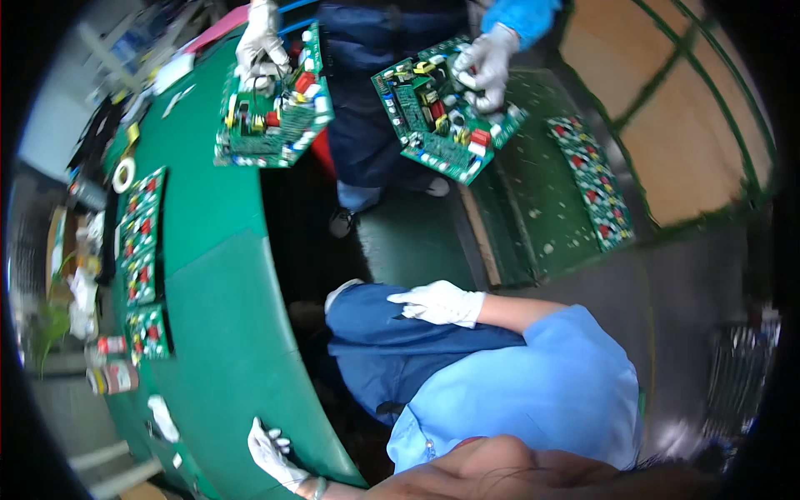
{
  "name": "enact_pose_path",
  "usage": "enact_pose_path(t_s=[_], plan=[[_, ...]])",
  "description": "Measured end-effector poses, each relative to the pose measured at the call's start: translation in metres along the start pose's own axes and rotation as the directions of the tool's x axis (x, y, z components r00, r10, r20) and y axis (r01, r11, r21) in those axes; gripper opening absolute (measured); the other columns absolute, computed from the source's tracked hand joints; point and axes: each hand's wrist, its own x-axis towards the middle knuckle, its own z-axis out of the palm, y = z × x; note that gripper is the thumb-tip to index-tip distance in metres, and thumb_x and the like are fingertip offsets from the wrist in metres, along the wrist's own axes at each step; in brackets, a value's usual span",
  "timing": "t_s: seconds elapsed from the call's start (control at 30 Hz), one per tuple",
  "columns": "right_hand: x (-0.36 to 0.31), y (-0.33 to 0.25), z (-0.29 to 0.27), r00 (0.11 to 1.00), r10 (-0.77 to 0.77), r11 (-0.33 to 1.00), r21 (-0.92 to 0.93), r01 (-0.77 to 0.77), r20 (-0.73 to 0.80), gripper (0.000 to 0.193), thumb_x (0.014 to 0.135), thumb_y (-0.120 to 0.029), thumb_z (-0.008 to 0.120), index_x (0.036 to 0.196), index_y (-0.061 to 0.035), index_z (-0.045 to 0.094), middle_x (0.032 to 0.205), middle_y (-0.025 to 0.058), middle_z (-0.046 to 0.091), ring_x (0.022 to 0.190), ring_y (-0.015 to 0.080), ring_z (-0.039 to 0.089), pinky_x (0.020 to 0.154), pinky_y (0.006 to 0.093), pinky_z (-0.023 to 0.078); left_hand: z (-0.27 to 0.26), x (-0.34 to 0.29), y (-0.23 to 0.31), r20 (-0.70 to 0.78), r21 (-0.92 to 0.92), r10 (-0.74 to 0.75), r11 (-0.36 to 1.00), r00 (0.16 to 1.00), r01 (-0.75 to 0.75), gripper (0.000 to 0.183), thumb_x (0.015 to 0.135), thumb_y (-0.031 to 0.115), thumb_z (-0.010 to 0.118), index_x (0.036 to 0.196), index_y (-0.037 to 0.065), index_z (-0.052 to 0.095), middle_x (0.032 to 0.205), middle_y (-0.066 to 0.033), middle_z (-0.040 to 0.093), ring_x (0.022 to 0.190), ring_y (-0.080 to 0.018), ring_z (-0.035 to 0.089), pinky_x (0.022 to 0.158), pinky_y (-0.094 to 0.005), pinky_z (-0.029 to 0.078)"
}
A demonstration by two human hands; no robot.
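Note:
My left hand [277,460], in a white glove with a band at the wrist, lies on the green tabletop [242,333] near its edge. Its fingers are apart and hold nothing. My right hand [442,303], also white-gloved, rests with its fingers stretched out on my dark blue trouser leg [392,337]. Across from me a standing person holds two populated circuit boards. One green board [287,133] hangs from a gloved hand [261,46] over the table; the other board [442,152] is tilted in a second gloved hand [490,67].
Several circuit boards [142,237] stand in a row along the table's far left side. Near them are a tape roll [124,175], a jar [121,378] and a crumpled white item [163,418]. At right, more boards [592,183] lie in a line on a green surface [550,225].

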Motion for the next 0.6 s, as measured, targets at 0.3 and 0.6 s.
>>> enact_pose_path(t_s=[0.3,0.6], plan=[[0.043,-0.055,0.011,0.973,-0.231,0.966,0.114,0.230,-0.010,0.033,0.091,-0.015,0.060,0.123,-0.0136,0.063,0.083,0.0102,0.067,0.074,0.0263,0.066,0.068,0.0352,0.053,-0.017,-0.008,0.010,0.081,-0.108,0.094,0.990,0.992,-0.085,0.034,0.096,0.027,0.059,0.117,0.002,0.063,0.079,-0.0070,0.066,0.054,-0.0089,0.055,0.050,-0.0207,0.042],[0.107,-0.152,0.037,0.833,-0.516,0.856,0.138,0.498,0.198,0.033,0.091,-0.009,0.062,0.123,-0.0112,0.065,0.080,0.0104,0.069,0.068,0.0205,0.067,0.066,0.0301,0.053,-0.048,-0.011,-0.030,0.055,-0.494,0.300,0.837,0.952,-0.235,0.035,0.098,0.027,0.054,0.117,-0.003,0.061,0.082,-0.0110,0.068,0.061,-0.0149,0.064,0.053,-0.0227,0.050]])
